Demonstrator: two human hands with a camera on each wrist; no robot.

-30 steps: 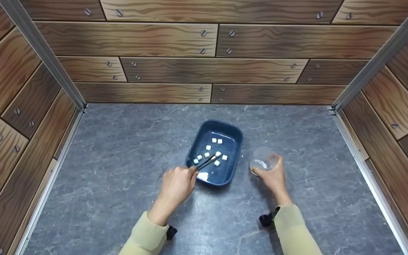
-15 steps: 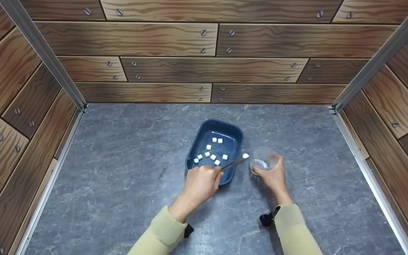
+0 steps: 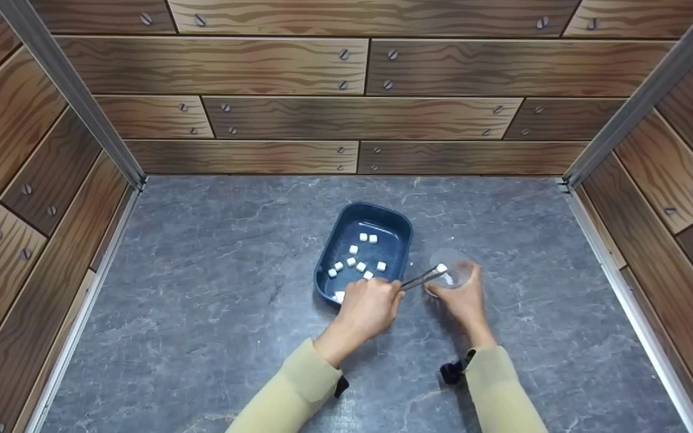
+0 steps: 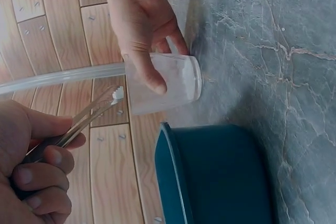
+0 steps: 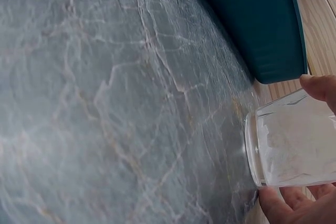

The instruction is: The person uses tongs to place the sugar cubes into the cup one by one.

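My left hand (image 3: 370,310) grips a pair of metal tweezers (image 3: 420,279), their tips pinching one small white cube (image 3: 441,268). In the head view the cube overlaps the mouth of a clear plastic cup (image 3: 452,258); the left wrist view has it just above the cup's rim. My right hand (image 3: 462,297) holds that upright cup around its side, thumb on the near left. Whitish contents show low inside the cup (image 5: 299,145). Left of it stands a dark blue rectangular tub (image 3: 408,231) with several more white cubes (image 3: 354,249) scattered over its bottom, partly hidden by my left hand.
Grey marbled tabletop (image 3: 214,252) surrounds the tub and cup. Wood-patterned panels (image 3: 298,117) wall off the back and both sides, with metal rails (image 3: 76,90) at the corners. A dark wrist camera (image 3: 452,373) sits under my right cuff.
My left hand has moved right, from over the tub to the cup, carrying a cube lifted from the tub in the tweezers. The right hand and cup have stayed put.
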